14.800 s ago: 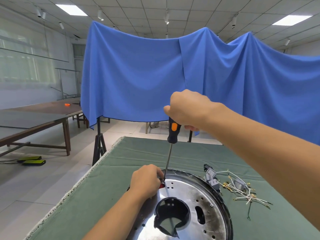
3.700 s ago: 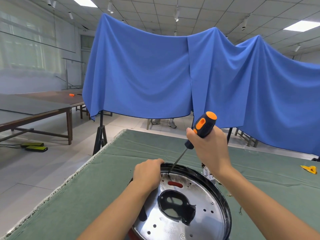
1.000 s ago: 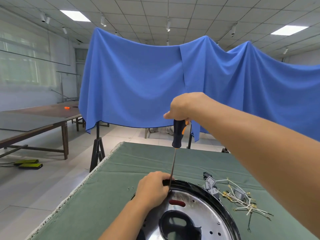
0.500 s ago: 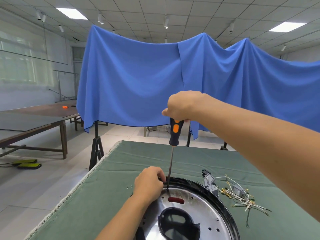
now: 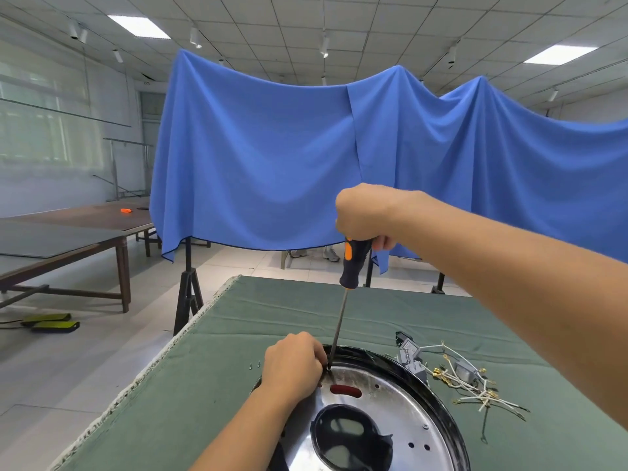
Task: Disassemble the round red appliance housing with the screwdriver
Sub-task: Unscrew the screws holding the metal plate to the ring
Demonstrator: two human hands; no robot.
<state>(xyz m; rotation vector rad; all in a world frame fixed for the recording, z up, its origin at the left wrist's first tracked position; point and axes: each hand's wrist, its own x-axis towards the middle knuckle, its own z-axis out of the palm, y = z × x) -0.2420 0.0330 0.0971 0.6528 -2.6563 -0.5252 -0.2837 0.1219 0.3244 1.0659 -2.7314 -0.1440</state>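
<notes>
- Head view: I'm on a screw at the far rim of the round housing (image 5: 390,402), lower centre of frame, on the green table (image 5: 210,385). Next I'd say: turn, stay vertical.
- My right hand (image 5: 365,212) wraps the screwdriver (image 5: 351,263) handle from above, centre frame, shaft upright.
- My left hand (image 5: 294,363) is curled at the tip, on the rim.
</notes>
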